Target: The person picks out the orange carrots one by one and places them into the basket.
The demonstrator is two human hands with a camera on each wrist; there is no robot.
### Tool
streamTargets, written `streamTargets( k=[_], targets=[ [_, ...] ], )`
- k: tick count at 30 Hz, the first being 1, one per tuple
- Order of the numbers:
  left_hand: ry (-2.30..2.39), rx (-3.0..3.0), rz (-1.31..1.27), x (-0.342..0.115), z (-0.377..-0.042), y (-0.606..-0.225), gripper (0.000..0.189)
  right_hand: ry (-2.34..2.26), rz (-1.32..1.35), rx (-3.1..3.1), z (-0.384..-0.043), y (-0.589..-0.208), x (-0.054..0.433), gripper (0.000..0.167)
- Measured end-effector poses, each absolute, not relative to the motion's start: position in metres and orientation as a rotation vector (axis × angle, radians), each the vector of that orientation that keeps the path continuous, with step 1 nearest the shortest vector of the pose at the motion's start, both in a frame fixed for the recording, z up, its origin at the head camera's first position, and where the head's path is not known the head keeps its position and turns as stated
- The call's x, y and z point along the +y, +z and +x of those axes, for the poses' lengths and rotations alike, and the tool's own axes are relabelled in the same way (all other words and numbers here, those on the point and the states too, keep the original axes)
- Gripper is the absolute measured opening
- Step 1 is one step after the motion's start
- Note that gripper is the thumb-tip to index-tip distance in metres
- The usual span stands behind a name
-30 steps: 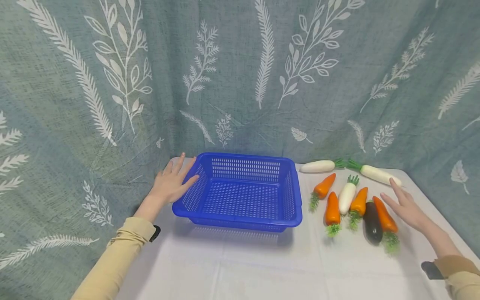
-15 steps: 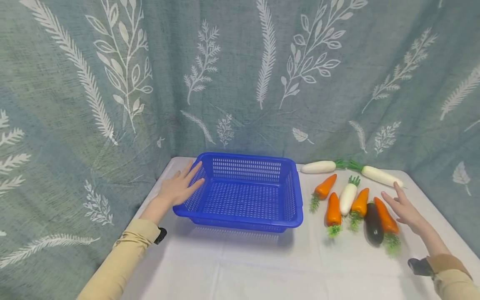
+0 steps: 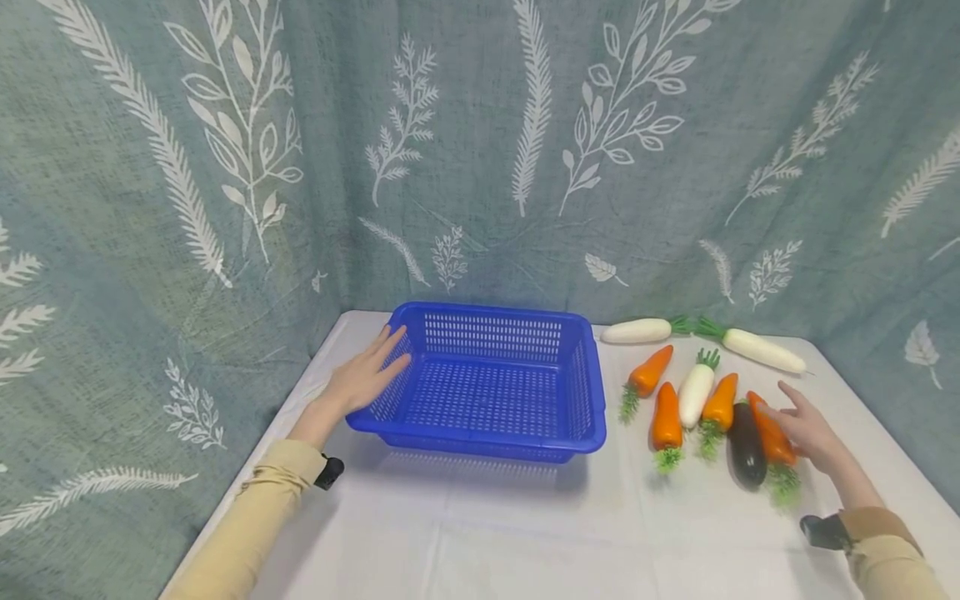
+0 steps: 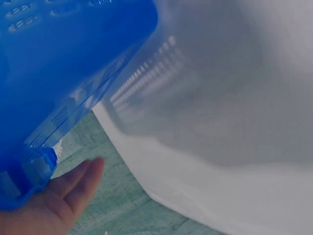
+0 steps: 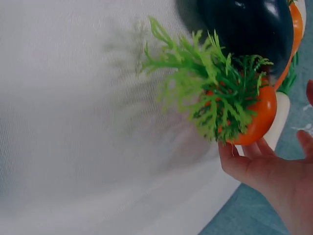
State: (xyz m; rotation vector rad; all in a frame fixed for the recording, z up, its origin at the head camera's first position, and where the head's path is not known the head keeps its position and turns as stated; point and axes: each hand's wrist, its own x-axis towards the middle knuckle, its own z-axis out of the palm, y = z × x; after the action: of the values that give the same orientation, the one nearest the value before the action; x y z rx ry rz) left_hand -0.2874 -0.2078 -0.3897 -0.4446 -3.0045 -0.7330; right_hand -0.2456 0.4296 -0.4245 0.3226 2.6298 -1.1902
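Observation:
My left hand [image 3: 360, 383] is at the left rim of a blue plastic basket [image 3: 491, 446], its fingers straight and spread. In the left wrist view, fingers show beside the basket's rim. Over on the right, my right hand [image 3: 810, 433] is at the rightmost orange carrot [image 3: 768, 427], which has feathery green tops. The right wrist view has some fingertips against or very close to that carrot [image 5: 261, 115], while other fingers stand apart from it. A dark eggplant [image 3: 746, 446] lies directly left of this carrot.
Several vegetables lie right of the basket: an orange carrot [image 3: 719, 402], another carrot [image 3: 666, 417], a third carrot [image 3: 650, 372] and a short white radish [image 3: 696, 395]. Behind them are two long white radishes, one left [image 3: 636, 331] and one right [image 3: 765, 351]. A green curtain [image 3: 465, 167] surrounds the white-covered table [image 3: 525, 533].
My right hand has moved left and down onto the rightmost carrot. My left hand has shifted slightly right, over the basket's left rim. Basket and vegetables stay in place.

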Motion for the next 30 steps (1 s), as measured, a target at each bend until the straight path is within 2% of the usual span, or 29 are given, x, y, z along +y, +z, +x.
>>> streamTargets(
  k=[6,16,30],
  targets=[
    [-0.950,-2.948,-0.389,-0.207,-0.290,-0.394,0.063,-1.151,0.319,2.669,-0.247,-0.432,0.428,0.089],
    [-1.136,-2.860,-0.307,-0.210,-0.294,-0.399,0.058,-1.141,0.346,2.730,-0.244,-0.442,0.429,0.062],
    [-0.996,-2.825,-0.326,-0.209,-0.295,-0.399,0.050,-1.203,0.397,2.774,-0.240,-0.445,0.424,0.057]
  ],
)
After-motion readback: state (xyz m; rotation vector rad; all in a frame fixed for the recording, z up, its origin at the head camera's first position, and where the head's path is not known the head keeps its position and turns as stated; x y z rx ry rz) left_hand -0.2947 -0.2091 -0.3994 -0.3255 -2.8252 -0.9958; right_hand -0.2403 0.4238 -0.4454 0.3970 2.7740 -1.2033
